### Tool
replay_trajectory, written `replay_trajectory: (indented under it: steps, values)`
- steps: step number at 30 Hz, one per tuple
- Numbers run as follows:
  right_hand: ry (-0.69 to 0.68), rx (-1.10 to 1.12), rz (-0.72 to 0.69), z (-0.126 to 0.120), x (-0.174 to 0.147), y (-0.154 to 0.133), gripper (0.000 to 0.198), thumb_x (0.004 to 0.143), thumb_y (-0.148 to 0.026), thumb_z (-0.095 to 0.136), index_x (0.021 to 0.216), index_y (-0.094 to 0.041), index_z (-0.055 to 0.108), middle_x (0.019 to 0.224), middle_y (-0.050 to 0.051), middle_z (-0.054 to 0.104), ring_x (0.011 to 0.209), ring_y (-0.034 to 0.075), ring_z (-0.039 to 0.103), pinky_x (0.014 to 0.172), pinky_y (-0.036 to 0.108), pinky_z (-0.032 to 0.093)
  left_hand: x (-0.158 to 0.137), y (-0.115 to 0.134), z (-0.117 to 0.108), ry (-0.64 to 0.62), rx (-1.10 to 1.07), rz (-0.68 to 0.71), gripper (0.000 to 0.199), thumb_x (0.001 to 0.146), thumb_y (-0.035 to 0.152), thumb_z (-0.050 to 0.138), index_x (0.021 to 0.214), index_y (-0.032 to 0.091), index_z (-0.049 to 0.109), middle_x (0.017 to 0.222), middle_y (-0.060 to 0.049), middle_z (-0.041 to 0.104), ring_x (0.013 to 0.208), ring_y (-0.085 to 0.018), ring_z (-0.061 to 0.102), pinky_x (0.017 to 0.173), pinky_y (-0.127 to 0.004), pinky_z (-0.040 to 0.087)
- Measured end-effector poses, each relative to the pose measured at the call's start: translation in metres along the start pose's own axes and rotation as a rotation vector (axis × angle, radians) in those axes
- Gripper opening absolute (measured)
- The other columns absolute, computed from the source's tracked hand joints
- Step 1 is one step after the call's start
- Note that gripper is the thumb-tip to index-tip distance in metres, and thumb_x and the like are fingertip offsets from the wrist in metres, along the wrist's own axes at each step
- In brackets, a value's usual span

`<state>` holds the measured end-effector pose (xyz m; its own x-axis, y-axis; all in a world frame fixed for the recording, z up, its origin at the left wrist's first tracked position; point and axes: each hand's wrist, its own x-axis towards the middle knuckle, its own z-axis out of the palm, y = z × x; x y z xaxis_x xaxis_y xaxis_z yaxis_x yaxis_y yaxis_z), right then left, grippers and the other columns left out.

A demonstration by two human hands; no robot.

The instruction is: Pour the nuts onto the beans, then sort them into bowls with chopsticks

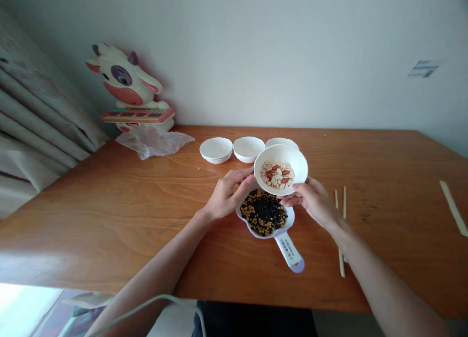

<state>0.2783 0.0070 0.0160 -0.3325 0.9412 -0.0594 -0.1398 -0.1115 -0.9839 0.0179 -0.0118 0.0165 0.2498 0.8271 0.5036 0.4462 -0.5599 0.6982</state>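
Nearest my camera, a pale cable (164, 298) loops across the lower edge, with dark clothing (254, 320) beside it, just below the front of the wooden tabletop (127, 215). Both bare forearms reach forward from the bottom corners.

Past that edge I have a scalloped dish (241, 220) in white with a purple rim, its short handle (288, 251) pointing back toward me and slightly right. Black and yellow-orange beans (265, 212) fill it. To its right, two pale sticks (340, 259) lie roughly lengthwise, partly covered by the right forearm; another pale strip (453, 208) lies well apart at the far right.

Over the far part of the dish I see the white bowl (261, 164), raised and tilted my way, showing pale flat seeds and reddish-brown nuts (280, 173) inside. My right hand (312, 198) grips it, thumb on the rim and fingers curled beneath. My left hand (224, 195) is half open at the opposite rim; I cannot tell whether its fingertips touch.

Behind, three more white bowls (249, 149) stand in a row, the right one partly hidden. Farther left come a crumpled clear bag (155, 141) and a cow toy (127, 86) with a keyboard, then the wall (263, 59).
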Motion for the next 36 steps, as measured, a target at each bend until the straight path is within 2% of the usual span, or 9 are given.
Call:
replay_trajectory:
  steps: [6,13,21,24,27,32,36]
  values:
    - [-0.024,-0.078,-0.021,0.001,0.000,0.006,0.036,0.090,-0.033,0.066,0.119,-0.014,0.056,0.079,0.009,0.078,0.062,0.021,0.076,0.056,0.029,0.064,0.002,0.001,0.000,0.028,0.020,-0.007,0.035,0.105,0.040,0.047,0.129,0.026,0.067,0.129,-0.007,0.071,0.117,-0.024,0.066,0.104,-0.041,0.050]
    - [-0.033,-0.168,-0.068,0.008,-0.006,0.003,0.040,0.091,-0.039,0.066,0.121,-0.016,0.052,0.086,0.007,0.076,0.061,0.020,0.076,0.054,0.031,0.065,0.001,0.001,0.001,0.027,0.065,-0.023,0.033,0.106,0.039,0.043,0.102,0.022,0.071,0.108,-0.006,0.074,0.101,-0.020,0.066,0.097,-0.037,0.051]
    - [-0.020,-0.269,-0.119,0.007,-0.008,0.006,0.043,0.093,-0.040,0.062,0.127,-0.015,0.051,0.087,0.008,0.075,0.063,0.020,0.075,0.055,0.032,0.065,-0.001,0.001,0.000,-0.008,0.158,0.035,0.032,0.107,0.032,0.040,0.095,0.020,0.067,0.102,-0.007,0.072,0.090,-0.018,0.063,0.088,-0.035,0.050]
    - [-0.019,-0.320,-0.151,0.007,-0.009,0.005,0.041,0.094,-0.040,0.061,0.127,-0.016,0.054,0.080,0.006,0.075,0.061,0.020,0.074,0.055,0.032,0.064,-0.002,0.001,-0.002,-0.018,0.240,0.077,0.031,0.106,0.029,0.041,0.091,0.019,0.066,0.102,-0.007,0.071,0.090,-0.019,0.060,0.088,-0.037,0.049]
    - [-0.014,-0.376,-0.182,0.007,-0.012,0.003,0.038,0.095,-0.039,0.061,0.124,-0.016,0.058,0.071,0.004,0.074,0.059,0.020,0.074,0.055,0.031,0.063,-0.003,0.001,-0.004,-0.019,0.284,0.108,0.030,0.106,0.029,0.041,0.092,0.019,0.066,0.104,-0.008,0.071,0.091,-0.020,0.059,0.090,-0.038,0.049]
    - [-0.007,-0.438,-0.221,0.008,-0.013,0.002,0.028,0.095,-0.038,0.060,0.113,-0.017,0.064,0.069,0.005,0.074,0.059,0.020,0.074,0.054,0.031,0.061,-0.004,0.000,-0.004,-0.014,0.303,0.130,0.030,0.106,0.030,0.040,0.095,0.020,0.067,0.103,-0.008,0.071,0.091,-0.021,0.060,0.090,-0.040,0.050]
    - [0.002,-0.481,-0.252,0.008,-0.013,0.002,0.031,0.094,-0.037,0.060,0.118,-0.017,0.064,0.065,0.004,0.074,0.059,0.020,0.074,0.053,0.029,0.060,-0.005,0.000,-0.006,-0.019,0.334,0.149,0.030,0.105,0.029,0.041,0.104,0.020,0.069,0.111,-0.009,0.072,0.095,-0.023,0.061,0.092,-0.041,0.051]
